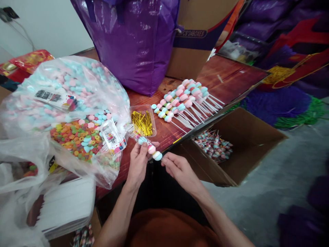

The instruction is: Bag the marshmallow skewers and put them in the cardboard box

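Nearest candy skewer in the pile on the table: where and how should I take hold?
Probably best by its bare white stick, coming in from the near edge of the table: the stick slants out that way, its candies sit at the other end, and it lies outermost in the pile.

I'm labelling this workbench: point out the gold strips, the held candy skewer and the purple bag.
Gold strips (142,122): head view, middle of the pile.
Held candy skewer (151,149): head view, pink candy.
Purple bag (138,44): head view, front panel.
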